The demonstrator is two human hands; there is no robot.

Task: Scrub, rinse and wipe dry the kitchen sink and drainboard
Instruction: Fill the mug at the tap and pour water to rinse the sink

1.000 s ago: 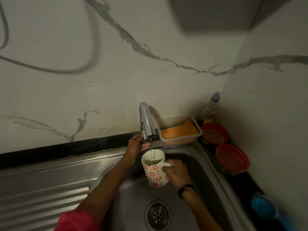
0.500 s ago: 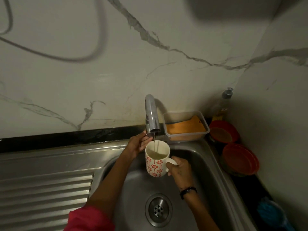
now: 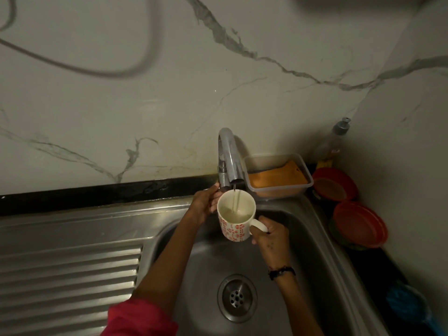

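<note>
White ceramic mug with a red flower pattern [image 3: 234,218], held upright by its handle directly beneath the spout of the curved chrome tap [image 3: 229,161]; a thin stream of water falls into its mouth, and the mug is part full. The right hand [image 3: 269,235] grips the handle, its fingers curled round the loop, on the mug's right side. The left hand [image 3: 206,206] reaches to the base of the tap, just left of the mug's rim, fingers curled at what is probably the tap control; the contact itself is hidden behind the mug and tap body. The stainless steel sink basin [image 3: 303,251] with its round perforated drain [image 3: 236,298] lies straight below the mug; the ribbed steel drainboard [image 3: 70,275] extends to the left, on the left arm's side. Judged stage: drawing water for rinsing. The governing relation is vertical: mug under spout, basin under mug. Pouring onto the drainboard would call for a leftward carry across the body by the right hand. Behind the basin's right corner, a clear plastic box holding an orange cloth [image 3: 278,178].
</note>
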